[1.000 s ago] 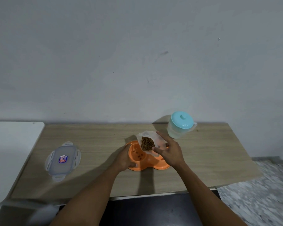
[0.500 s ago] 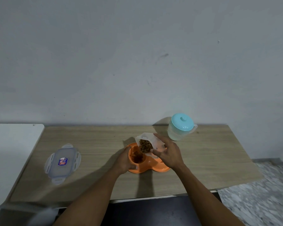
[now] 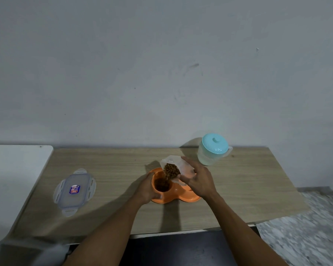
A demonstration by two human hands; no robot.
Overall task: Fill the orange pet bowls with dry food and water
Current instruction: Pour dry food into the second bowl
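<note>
An orange double pet bowl [image 3: 188, 198] sits at the middle of the wooden table [image 3: 248, 189]. My left hand [image 3: 146, 189] grips its left rim. My right hand [image 3: 199, 179] holds a clear food container [image 3: 178, 166] tilted over the left bowl. Brown dry food [image 3: 170, 170] slides out of it and lies piled in the left bowl [image 3: 161, 185]. The right bowl is mostly hidden behind my right hand. A clear water jug with a light blue lid [image 3: 213, 148] stands at the back right, apart from both hands.
A clear container lid with a red and blue sticker [image 3: 74, 191] lies flat on the left part of the table. A white table [image 3: 12, 169] adjoins on the left. The wall runs close behind. Speckled floor [image 3: 306, 237] shows at the right.
The container has tipped further and dry food has poured into the left bowl, which held only a few pieces a second ago. My left hand stays on the rim.
</note>
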